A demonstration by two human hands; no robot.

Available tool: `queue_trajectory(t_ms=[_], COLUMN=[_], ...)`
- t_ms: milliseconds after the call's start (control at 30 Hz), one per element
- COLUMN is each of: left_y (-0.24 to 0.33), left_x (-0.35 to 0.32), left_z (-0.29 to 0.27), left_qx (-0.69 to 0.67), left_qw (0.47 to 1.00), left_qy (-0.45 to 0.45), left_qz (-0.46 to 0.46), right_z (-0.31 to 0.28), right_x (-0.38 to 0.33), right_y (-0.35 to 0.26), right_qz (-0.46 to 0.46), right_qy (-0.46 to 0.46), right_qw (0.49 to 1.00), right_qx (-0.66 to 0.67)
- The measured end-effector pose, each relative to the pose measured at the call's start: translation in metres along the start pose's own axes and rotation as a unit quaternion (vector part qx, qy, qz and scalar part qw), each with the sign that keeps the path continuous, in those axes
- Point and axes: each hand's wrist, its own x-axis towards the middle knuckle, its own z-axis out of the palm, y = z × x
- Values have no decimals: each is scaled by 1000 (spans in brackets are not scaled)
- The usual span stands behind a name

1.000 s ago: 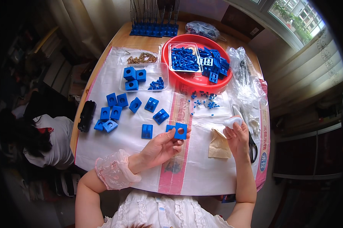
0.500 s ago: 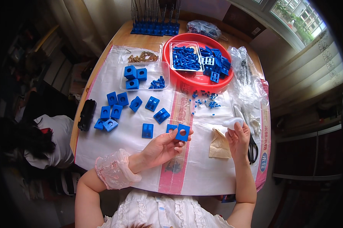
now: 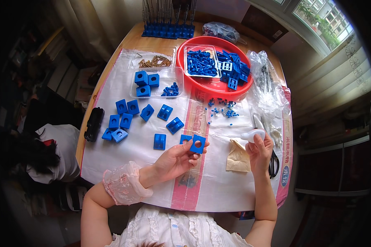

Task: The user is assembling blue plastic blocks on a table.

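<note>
My left hand [image 3: 175, 161] is closed on a blue square block [image 3: 197, 150] with a round hole, held between thumb and fingers. Another blue holed piece [image 3: 185, 138] shows just behind it, partly covered. Off to the right, my right hand [image 3: 261, 155] pinches a small white squeeze bottle [image 3: 252, 135], its thin nozzle pointing left toward the block but apart from it. Several similar blue blocks [image 3: 160, 142] lie on the sheet left of my hands. A folded tan cloth or paper [image 3: 237, 159] rests beside my right hand.
Beyond the blocks stand a clear tray [image 3: 180, 94] of blue parts, brass-coloured screws [image 3: 154, 61] and a red basin [image 3: 212, 91]. Small blue bits [image 3: 224, 109] lie on a clear lid. Black-handled scissors [image 3: 274, 165] and crumpled plastic [image 3: 267, 88] are at right, a black case [image 3: 94, 124] at left.
My right hand has shifted very slightly right and down with the squeeze bottle. My left hand and its block have hardly moved.
</note>
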Motion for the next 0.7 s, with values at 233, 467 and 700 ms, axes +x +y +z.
queue_trajectory(t_ms=[233, 467, 700], left_y=[0, 0, 0], left_x=[0, 0, 0], left_z=[1, 1, 2], left_qx=[0, -3, 3], left_qw=[1000, 1000, 1000], left_qy=[3, 10, 17], left_qz=[-7, -9, -10], right_z=[5, 4, 4], right_x=[-2, -3, -5], right_y=[-4, -4, -5], right_qz=[2, -11, -28], right_qy=[24, 12, 6], right_qw=[1000, 1000, 999], right_qx=[-5, -17, -26])
